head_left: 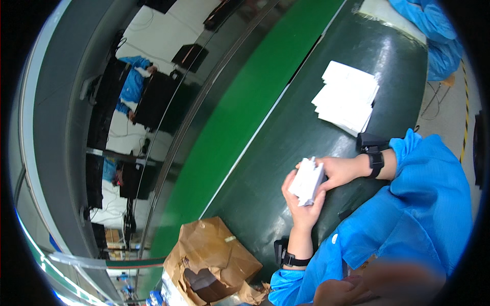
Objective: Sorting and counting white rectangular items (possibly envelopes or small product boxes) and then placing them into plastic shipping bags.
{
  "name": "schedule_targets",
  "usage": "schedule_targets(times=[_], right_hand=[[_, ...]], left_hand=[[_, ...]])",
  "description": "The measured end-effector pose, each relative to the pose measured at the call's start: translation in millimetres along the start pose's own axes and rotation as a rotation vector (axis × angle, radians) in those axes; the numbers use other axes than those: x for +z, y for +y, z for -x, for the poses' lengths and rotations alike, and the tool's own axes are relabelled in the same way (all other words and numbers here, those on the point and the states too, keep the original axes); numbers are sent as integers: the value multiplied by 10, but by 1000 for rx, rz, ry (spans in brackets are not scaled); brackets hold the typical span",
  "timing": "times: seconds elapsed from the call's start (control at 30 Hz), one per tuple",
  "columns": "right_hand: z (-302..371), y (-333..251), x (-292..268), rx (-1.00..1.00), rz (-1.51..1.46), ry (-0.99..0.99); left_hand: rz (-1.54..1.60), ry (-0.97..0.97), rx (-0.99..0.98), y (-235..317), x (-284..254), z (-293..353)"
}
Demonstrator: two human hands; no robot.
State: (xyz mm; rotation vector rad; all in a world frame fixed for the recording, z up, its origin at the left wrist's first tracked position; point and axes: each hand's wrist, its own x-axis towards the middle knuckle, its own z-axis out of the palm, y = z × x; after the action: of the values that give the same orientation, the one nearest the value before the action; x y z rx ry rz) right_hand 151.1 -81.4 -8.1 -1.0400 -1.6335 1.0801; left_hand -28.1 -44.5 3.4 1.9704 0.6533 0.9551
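Between my two hands is a small thick stack of white folded papers (308, 181), held above the dark green work surface. My left hand (302, 209) wraps its lower end, the thumb on one side and the fingers on the other. My right hand (343, 171) grips the upper edge and side, its fingers partly hidden behind the stack. Farther off to the right, a loose, fanned pile of white paper sheets (347, 97) lies on the work surface (275, 148), apart from both hands.
A torn, opened brown paper bag (219, 250) stands at the lower left, near my left forearm. A bright green belt (229, 122) runs beyond the work surface's edge. Another person's blue sleeve (434, 30) shows at the upper right. Other people in blue work beside black boxes across the belt.
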Motion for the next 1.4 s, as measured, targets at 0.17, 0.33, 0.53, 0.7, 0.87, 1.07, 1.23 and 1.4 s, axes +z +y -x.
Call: schedule_targets(times=[0.17, 0.33, 0.53, 0.7, 0.87, 1.07, 1.23, 1.4], right_hand=[[-19, -93, 60, -4, 129, 31], [4, -90, 189, -41, 33, 108], [-20, -328, 43, 94, 99, 112], [186, -340, -594, -145, 494, 483], [43, -850, -1512, 439, -66, 142], [49, -519, -1533, 476, 597, 282], [18, -449, -1545, 447, 580, 252], [166, -469, -1429, 203, 851, 400]], left_hand=[[97, 48, -137, 27, -11, -19], [284, 135, -131, -114, 119, 86], [395, 185, -118, -138, 116, 45], [400, 175, -281, -132, 127, 46], [314, 132, -281, -182, 92, 20], [320, 123, -273, -196, 110, 33], [305, 116, -323, -177, 109, 48], [333, 113, -340, -154, 117, 37]])
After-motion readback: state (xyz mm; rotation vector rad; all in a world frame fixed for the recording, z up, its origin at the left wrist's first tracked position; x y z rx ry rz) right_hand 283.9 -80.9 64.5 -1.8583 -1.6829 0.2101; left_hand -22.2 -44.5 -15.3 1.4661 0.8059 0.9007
